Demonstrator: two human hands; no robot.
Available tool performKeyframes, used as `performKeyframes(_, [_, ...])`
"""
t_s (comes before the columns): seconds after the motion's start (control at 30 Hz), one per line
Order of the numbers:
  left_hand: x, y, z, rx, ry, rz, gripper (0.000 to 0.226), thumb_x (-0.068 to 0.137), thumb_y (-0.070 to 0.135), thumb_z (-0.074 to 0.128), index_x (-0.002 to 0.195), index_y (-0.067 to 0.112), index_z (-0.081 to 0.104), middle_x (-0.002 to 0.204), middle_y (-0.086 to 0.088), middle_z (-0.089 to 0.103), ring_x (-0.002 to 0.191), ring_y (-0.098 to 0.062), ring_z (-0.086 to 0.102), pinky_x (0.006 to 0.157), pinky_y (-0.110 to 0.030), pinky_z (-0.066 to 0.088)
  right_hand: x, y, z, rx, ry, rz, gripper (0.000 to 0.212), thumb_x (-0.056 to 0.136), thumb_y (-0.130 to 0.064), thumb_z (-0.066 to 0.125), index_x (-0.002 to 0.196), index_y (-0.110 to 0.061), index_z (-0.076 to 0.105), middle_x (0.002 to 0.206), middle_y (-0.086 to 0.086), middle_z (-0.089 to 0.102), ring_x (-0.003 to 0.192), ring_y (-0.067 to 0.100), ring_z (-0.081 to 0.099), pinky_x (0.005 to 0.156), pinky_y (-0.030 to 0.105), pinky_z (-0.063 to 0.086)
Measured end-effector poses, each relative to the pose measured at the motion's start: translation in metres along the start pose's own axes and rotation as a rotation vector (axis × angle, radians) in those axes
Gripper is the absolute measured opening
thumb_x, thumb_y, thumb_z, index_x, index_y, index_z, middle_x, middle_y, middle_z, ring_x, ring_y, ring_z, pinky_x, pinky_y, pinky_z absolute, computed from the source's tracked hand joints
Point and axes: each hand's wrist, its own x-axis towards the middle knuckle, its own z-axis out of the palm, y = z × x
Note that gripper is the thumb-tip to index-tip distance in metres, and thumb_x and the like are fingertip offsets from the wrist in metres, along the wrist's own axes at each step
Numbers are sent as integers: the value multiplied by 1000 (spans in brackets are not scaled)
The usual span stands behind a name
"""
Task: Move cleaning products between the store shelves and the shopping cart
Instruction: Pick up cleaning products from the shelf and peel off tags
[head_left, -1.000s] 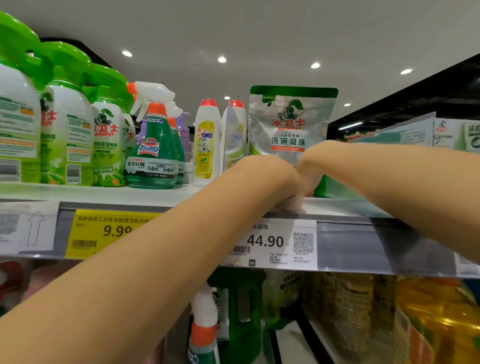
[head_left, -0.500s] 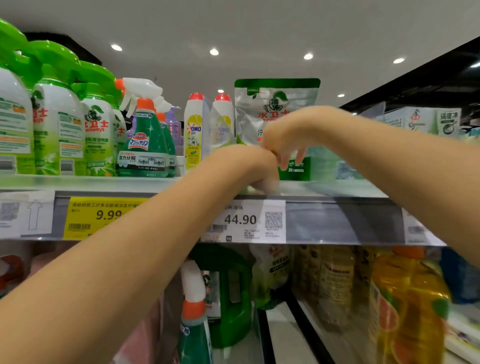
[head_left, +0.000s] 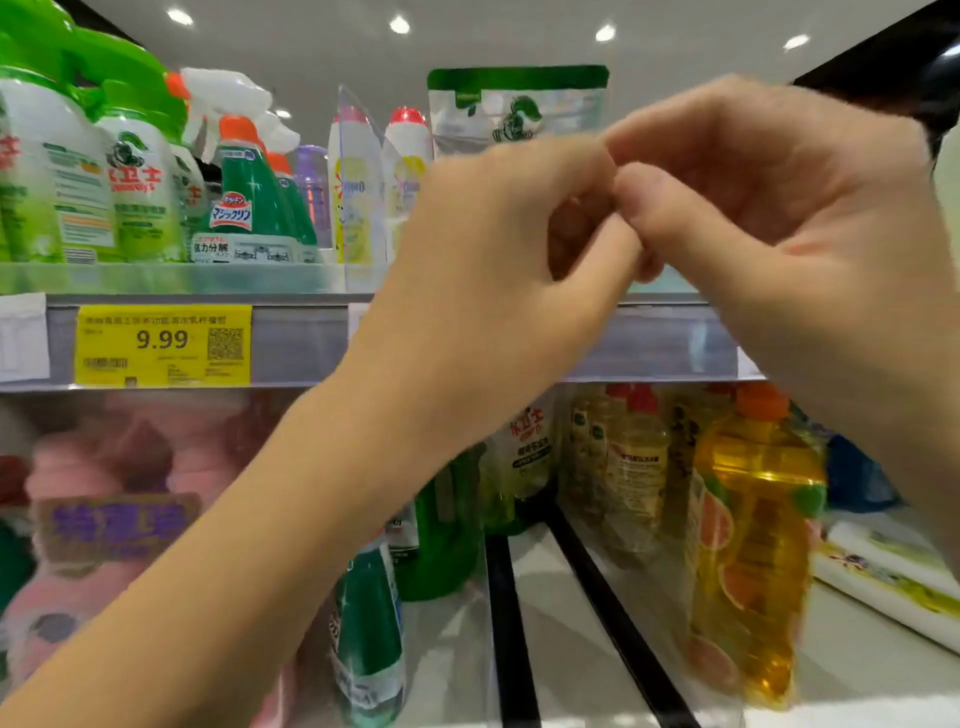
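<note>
The silver pouch with the green top (head_left: 517, 111) stands upright on the upper shelf (head_left: 296, 343), its long axis vertical and its printed face turned to the camera. Only its upper part shows, the lower part is covered by the 2 hands. The left hand (head_left: 498, 270) and the right hand (head_left: 769, 208) are raised in front of it, both with the fingers curled in and touching each other at the knuckles and thumb; no product shows in them. Just left of the pouch stand 2 white bottles with red caps (head_left: 408, 150), partly behind a clear divider (head_left: 358, 182), then a green spray bottle (head_left: 249, 208) and white sprayers with green heads (head_left: 135, 192). A yellow price tag (head_left: 163, 345) reads 9.99. On the lower shelf an orange-yellow bottle (head_left: 753, 545) is near the right, and blurred pink packs (head_left: 93, 467) at the left are hard to make out
</note>
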Motion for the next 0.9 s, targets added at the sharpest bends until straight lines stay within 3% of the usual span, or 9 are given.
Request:
performKeyframes(0.13, [-65, 6, 30, -27, -16, -119, 9, 89, 14, 61, 82, 16, 64, 69, 9, 59, 64, -6, 56, 59, -25, 47, -69, 7, 18, 155, 39, 125, 15, 92, -16, 64, 106, -15, 68, 97, 5, 68, 92, 24, 67, 78, 40, 56])
performKeyframes(0.23, [-108, 3, 59, -90, -113, -265, 8, 90, 19, 60, 86, 22, 66, 73, 12, 60, 69, -4, 57, 59, -20, 46, -119, 15, 35, 67, 45, 227, 18, 90, -24, 60, 104, -19, 70, 95, -9, 66, 93, 17, 65, 75, 25, 52])
performKeyframes(0.3, [-128, -1, 78, -124, -193, -379, 10, 90, 25, 57, 87, 24, 67, 75, 14, 60, 71, -3, 57, 59, -15, 43, -146, 22, 45, 73, 51, 339, 18, 91, -26, 60, 106, -22, 70, 98, -12, 66, 96, 14, 65, 76, 23, 52])
performKeyframes(0.4, [-149, -7, 102, -151, -274, -506, 14, 91, 30, 55, 86, 25, 67, 76, 13, 62, 75, -5, 60, 61, -21, 47, -180, 31, 55, 149, 50, 538, 22, 90, -23, 61, 110, -28, 69, 105, -15, 66, 103, 10, 65, 80, 22, 55])
performKeyframes(0.5, [-162, -13, 119, -115, -309, -576, 10, 92, 21, 59, 87, 25, 67, 77, 15, 64, 77, 0, 61, 64, -16, 48, -202, 33, 64, 215, 55, 679, 28, 89, -21, 57, 112, -34, 65, 113, -20, 63, 110, 5, 62, 86, 16, 51])
performKeyframes(0.57, [-169, -15, 126, -108, -310, -617, 13, 90, 14, 60, 89, 25, 67, 79, 16, 65, 77, 1, 62, 66, -12, 48, -213, 34, 71, 227, 47, 739, 30, 88, -22, 55, 114, -36, 62, 118, -25, 59, 114, 0, 58, 88, 11, 47])
performKeyframes(0.77, [-184, -15, 128, -104, -276, -720, 18, 89, 13, 58, 99, 25, 69, 89, 15, 67, 84, 0, 64, 75, -24, 54, -219, 36, 81, 368, -5, 850, 33, 93, -4, 58, 110, -32, 64, 114, -32, 56, 111, -11, 54, 85, 3, 42])
performKeyframes(0.9, [-190, -9, 107, -48, -135, -723, 16, 90, 22, 56, 97, 32, 67, 90, 19, 66, 87, 1, 63, 74, -18, 51, -208, 32, 91, 482, 24, 844, 38, 89, 1, 60, 97, -34, 72, 106, -21, 66, 103, -4, 62, 79, 5, 45])
